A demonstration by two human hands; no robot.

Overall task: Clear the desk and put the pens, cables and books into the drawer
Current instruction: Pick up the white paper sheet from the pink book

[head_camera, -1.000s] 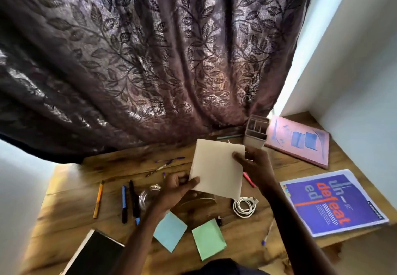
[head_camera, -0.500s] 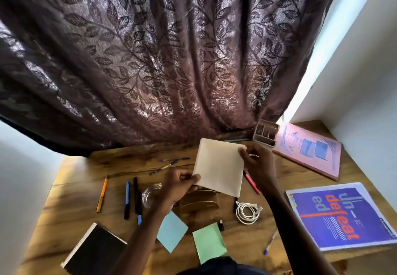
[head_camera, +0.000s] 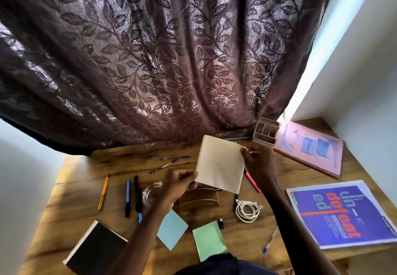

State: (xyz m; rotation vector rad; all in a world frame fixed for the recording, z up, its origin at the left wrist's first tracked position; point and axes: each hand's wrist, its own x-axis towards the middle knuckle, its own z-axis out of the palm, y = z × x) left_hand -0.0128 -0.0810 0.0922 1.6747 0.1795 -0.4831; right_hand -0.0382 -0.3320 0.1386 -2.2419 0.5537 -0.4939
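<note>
So, barely started by the look of it. The white cable [head_camera: 247,210] sits coiled on the desk [head_camera: 75,206], and I'd say nothing from the pens/cables/books list is put away. No drawer is in view at all.

A pink pen [head_camera: 252,181] lies just beyond the cable, and a blue-capped pen [head_camera: 271,239] is near it on the front side. Well left of the cable, an orange pen [head_camera: 103,192], a blue pen [head_camera: 128,197] and a black pen [head_camera: 136,193] lie side by side. Two purple pens [head_camera: 175,158] are further back.

Books: a purple book [head_camera: 343,214] is right of the cable, with a pink book [head_camera: 311,148] beyond it. A black notebook [head_camera: 96,251] is far left at the front edge.

Above the cable, both hands hold up a cream sheet [head_camera: 220,164]. The left hand [head_camera: 178,183] has its grip pinching the lower left corner, and the right hand [head_camera: 257,161] has its grip pinching the right edge.

Containers:
- **Slotted organizer** [head_camera: 266,133]: it's behind the cable by the curtain [head_camera: 150,60], and I can't tell what's in the slots.
- **Clear glass jar** [head_camera: 153,193]: it's left of the cable and looks empty.
- **Brown holder** [head_camera: 199,199]: it's just left of the cable, and I can't see what's in it.
</note>
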